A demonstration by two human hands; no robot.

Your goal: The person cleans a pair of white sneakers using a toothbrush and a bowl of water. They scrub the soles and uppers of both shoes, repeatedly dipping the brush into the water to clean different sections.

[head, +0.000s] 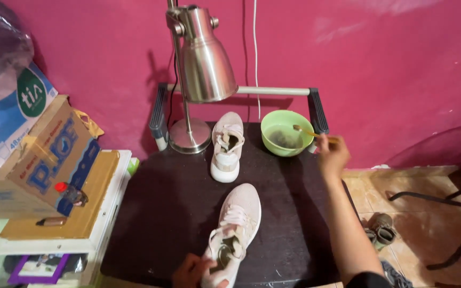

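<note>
My left hand [192,271] grips the heel end of a pale pink sneaker [235,229] lying on the dark table [172,213] near its front edge. My right hand [331,153] reaches to the back right and holds a thin yellow-handled brush [310,133], whose head sits at the rim of a green bowl [285,133]. The bowl holds some dark liquid. A second matching sneaker [227,145] stands at the back of the table, between the lamp base and the bowl.
A metal desk lamp [201,58] stands at the table's back left. Cardboard boxes [38,160] and a small red-capped bottle [70,193] sit on a white shelf unit at the left. Small brown shoes [380,229] and a dark chair frame [454,213] are on the tiled floor at the right.
</note>
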